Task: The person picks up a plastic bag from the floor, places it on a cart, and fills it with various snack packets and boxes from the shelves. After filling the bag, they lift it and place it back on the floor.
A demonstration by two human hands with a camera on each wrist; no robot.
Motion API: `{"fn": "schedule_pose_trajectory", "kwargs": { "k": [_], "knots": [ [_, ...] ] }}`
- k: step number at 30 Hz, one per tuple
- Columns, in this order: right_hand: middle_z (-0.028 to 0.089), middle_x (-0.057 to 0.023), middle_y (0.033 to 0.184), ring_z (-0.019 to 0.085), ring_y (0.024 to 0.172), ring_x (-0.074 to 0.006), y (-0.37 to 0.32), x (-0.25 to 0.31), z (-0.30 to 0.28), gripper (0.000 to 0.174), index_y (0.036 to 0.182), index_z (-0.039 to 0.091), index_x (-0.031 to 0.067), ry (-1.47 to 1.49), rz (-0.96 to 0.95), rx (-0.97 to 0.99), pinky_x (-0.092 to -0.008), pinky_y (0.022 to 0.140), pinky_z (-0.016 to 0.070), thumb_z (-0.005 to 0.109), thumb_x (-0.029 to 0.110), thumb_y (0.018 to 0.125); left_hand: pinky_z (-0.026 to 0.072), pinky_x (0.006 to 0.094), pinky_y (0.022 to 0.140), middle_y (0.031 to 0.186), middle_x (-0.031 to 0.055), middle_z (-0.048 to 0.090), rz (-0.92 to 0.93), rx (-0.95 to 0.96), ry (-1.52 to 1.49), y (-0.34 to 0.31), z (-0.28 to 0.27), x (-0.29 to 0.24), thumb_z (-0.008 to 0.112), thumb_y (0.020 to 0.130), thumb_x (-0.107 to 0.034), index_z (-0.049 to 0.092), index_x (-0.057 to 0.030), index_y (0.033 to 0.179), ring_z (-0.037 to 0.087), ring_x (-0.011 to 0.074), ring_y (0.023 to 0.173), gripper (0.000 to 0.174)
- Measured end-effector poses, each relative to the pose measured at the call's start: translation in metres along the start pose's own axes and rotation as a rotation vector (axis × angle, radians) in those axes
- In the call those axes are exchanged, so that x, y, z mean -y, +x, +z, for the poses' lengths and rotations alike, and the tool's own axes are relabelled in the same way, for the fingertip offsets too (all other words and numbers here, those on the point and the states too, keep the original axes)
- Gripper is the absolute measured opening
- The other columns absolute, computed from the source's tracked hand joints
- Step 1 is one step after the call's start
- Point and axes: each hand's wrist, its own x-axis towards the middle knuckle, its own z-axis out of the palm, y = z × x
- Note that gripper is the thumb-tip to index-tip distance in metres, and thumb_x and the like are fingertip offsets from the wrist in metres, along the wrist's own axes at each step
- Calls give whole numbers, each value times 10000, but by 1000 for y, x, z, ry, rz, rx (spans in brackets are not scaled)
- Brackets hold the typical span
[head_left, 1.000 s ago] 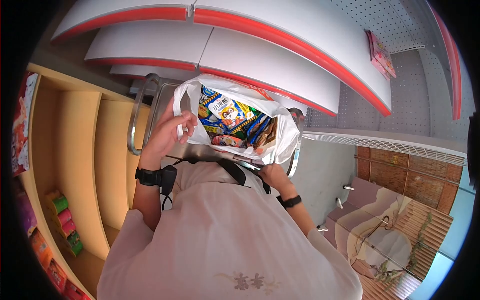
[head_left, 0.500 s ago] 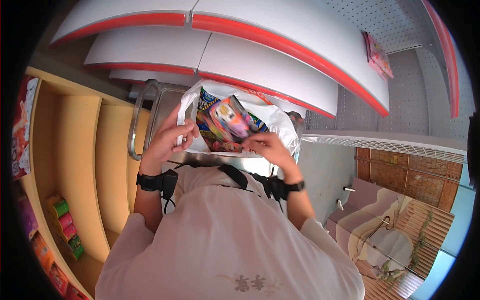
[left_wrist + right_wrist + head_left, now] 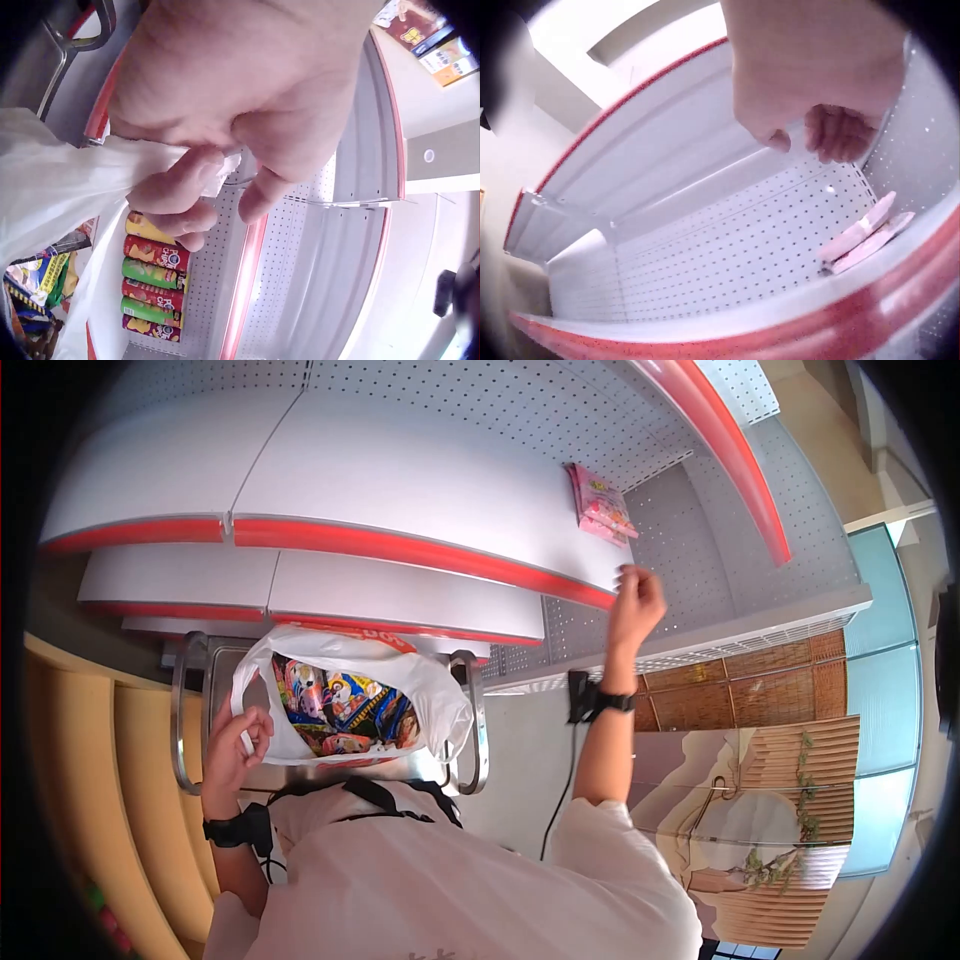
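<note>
My left hand (image 3: 235,750) holds one handle of a white plastic bag (image 3: 445,710), its fingers hooked round the plastic. The bag's mouth gapes, and colourful snack packets (image 3: 350,700) show inside. In the left wrist view the white bag (image 3: 52,176) runs up into the fingers of the left hand (image 3: 247,90). My right hand (image 3: 637,608) is raised at the right end of the shelf, close to two pink packets (image 3: 602,505). Seen from the right wrist, the right hand (image 3: 817,97) has loosely bent fingers holding nothing, above the pink packets (image 3: 866,236).
White shelves with red front edges (image 3: 400,546) run along the far side. The bag stands on a metal cart (image 3: 478,755) with bent tube handles. Wooden shelves (image 3: 75,710) are at the left. Several chip cans (image 3: 154,289) stand on another shelf.
My right hand has gone from inside the bag up and right to the shelf, leaving a colourful packet in the bag. The view has swung right. The left hand keeps the handle.
</note>
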Motion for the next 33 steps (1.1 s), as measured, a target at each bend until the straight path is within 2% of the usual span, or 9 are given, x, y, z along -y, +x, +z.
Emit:
{"fn": "schedule_pose_trajectory", "kwargs": {
  "k": [5,7,14,20,24,26,27,28,33],
  "knots": [
    [628,-37,708,522,588,-128,131,-110,28,267,832,678,19,-328,243,50,-266,558,447,666,286,823,251,189,359,752,96,561,-27,-14,32,-3,2,-2,494,934,-238,405,-113,1378,450,93,458,471],
    [577,24,657,459,515,-121,141,-96,41,227,783,671,105,23,903,290,-251,508,411,698,328,812,253,192,362,744,95,563,-33,-50,14,-5,2,-2,495,935,-240,416,-110,1369,449,93,458,460],
    [583,81,710,483,565,-68,153,-86,70,203,738,610,218,195,955,675,-235,514,366,746,364,775,258,197,362,742,95,570,19,-77,-28,-18,-4,6,503,929,-229,403,-116,1374,444,91,453,470],
    [622,-119,1050,652,913,-208,57,39,45,431,1171,497,-16,481,527,671,-313,791,531,673,139,809,299,214,398,804,85,593,20,-52,-97,-16,-2,-4,552,892,-145,270,-179,1441,483,99,523,619],
    [581,-90,1160,599,1001,-193,-102,91,26,545,1248,485,9,329,-57,529,-324,844,508,711,47,753,316,215,416,799,88,569,20,65,-117,-14,1,-12,533,881,-124,239,-187,1455,477,112,531,649],
    [603,-108,1110,604,931,-182,-203,82,38,577,1245,498,28,389,45,795,-311,785,507,729,62,718,320,223,421,782,85,554,19,93,-113,-15,1,-16,528,878,-127,221,-185,1459,471,121,529,660],
    [587,-153,1135,595,965,-200,-241,98,53,594,1245,491,8,151,-195,806,-329,813,500,737,87,710,320,223,424,769,80,544,21,148,-165,-15,1,-17,526,876,-130,213,-185,1460,470,124,531,665],
    [531,-237,1186,571,1054,-339,-278,107,69,647,1228,476,-13,95,366,1115,-405,874,479,777,206,699,319,224,427,757,75,533,18,203,-218,-15,0,-18,524,874,-133,205,-184,1462,469,126,532,670],
    [521,-235,1146,516,1046,-395,-366,43,78,744,1272,430,-20,-140,-48,948,-450,920,425,801,256,688,326,240,437,711,63,502,-57,280,-150,-19,-9,-23,486,884,-141,215,-180,1452,467,134,526,630]
  ]
}}
